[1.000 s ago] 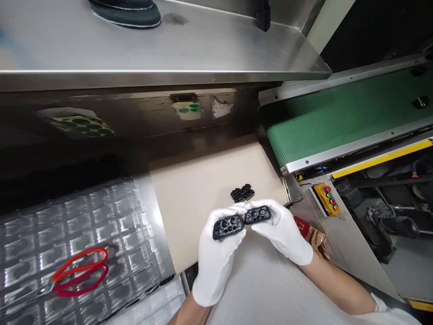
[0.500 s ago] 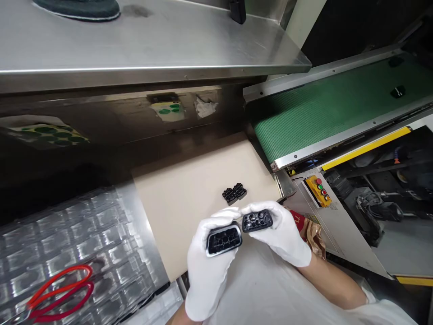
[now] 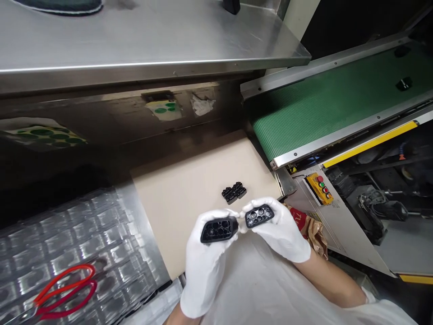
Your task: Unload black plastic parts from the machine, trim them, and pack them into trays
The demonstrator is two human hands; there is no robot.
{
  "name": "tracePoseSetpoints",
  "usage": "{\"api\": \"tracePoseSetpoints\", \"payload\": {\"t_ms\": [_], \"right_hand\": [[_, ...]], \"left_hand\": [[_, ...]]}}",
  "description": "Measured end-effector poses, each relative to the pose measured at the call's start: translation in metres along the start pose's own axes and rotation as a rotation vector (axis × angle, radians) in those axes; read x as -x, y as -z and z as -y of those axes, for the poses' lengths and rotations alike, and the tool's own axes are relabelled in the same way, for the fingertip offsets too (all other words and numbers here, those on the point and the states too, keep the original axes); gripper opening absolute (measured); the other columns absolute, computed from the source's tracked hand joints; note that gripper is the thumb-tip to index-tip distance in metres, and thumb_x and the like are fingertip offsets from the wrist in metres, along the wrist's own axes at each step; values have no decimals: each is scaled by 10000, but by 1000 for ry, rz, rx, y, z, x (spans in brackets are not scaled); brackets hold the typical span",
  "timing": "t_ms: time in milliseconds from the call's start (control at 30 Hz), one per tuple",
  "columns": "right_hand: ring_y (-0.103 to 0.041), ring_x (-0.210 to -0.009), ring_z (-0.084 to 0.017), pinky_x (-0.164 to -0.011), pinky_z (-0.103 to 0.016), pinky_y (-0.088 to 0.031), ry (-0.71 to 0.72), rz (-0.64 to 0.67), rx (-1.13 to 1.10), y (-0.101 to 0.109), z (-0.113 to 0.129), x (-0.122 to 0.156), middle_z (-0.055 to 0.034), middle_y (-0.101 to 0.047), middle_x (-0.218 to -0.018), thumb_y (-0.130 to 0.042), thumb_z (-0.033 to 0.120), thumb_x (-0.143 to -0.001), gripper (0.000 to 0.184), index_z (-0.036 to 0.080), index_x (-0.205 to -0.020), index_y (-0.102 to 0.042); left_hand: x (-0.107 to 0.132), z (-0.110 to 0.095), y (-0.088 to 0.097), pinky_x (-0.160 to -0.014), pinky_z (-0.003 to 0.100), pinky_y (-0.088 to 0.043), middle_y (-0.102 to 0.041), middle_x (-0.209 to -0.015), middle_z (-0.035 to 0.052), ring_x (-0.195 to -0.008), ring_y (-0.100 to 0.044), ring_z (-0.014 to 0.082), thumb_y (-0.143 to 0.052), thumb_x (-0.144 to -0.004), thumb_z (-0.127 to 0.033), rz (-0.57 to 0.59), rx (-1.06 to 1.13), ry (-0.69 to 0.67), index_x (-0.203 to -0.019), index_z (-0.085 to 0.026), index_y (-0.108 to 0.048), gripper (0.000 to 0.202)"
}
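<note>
My left hand (image 3: 206,262), in a white cotton glove, grips a black moulded plastic part (image 3: 219,230) with several round holes. My right hand (image 3: 279,230), gloved the same way, holds a similar, smaller black part (image 3: 259,216) with holes through it. The two parts nearly touch at the middle. Just beyond them, a small cluster of black plastic parts (image 3: 234,192) lies on a beige board (image 3: 189,203), apart from both hands.
A green conveyor belt (image 3: 324,108) runs at upper right, above a control box with coloured buttons (image 3: 320,188). A crumpled paper bag (image 3: 313,232) sits by my right wrist. Red-handled scissors (image 3: 64,289) lie on a clear blister tray (image 3: 81,239) at left, below a stainless steel shelf (image 3: 135,40).
My left hand has turned its black part over, and the part now lies more level. The right-hand part has tilted slightly. The whole view has shifted a little left and up.
</note>
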State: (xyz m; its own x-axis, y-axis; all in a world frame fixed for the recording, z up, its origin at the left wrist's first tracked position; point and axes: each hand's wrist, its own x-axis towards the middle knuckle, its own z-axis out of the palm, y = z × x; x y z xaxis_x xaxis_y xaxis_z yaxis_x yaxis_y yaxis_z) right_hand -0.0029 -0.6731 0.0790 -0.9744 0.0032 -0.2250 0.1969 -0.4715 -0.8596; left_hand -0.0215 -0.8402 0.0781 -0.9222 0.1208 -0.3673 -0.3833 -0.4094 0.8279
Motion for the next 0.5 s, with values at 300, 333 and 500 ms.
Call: {"api": "tracePoseSetpoints", "payload": {"t_ms": [300, 333, 500], "right_hand": [[-724, -840, -204, -811, -378, -560, -128, 54, -221, -1, 7, -9, -43, -765, -1021, -861, 123, -735, 353, 240, -1043, -735], [-718, -826, -209, -805, -380, -554, -150, 75, -268, 0, 7, -11, -49, -761, -1007, -853, 161, -738, 340, 232, -1050, -735], [-648, -856, -195, -720, -312, -508, -214, 25, -339, 5, 5, -17, -62, -701, -979, -733, 229, -795, 255, 201, -1048, -752]], "left_hand": [[-1, -9, 3, -743, 332, -538, -699, -964, 53, -784, -625, 198, -840, -716, -281, 182, 164, 131, -1060, -219, -734, 365], [-2, -8, 3, -752, 342, -530, -689, -973, 58, -792, -614, 202, -819, -755, -350, 225, 185, 118, -1096, -224, -728, 375], [-9, -4, 2, -735, 290, -491, -660, -1024, 34, -799, -581, 167, -716, -848, -325, 139, -24, 96, -953, -223, -710, 146]]}}
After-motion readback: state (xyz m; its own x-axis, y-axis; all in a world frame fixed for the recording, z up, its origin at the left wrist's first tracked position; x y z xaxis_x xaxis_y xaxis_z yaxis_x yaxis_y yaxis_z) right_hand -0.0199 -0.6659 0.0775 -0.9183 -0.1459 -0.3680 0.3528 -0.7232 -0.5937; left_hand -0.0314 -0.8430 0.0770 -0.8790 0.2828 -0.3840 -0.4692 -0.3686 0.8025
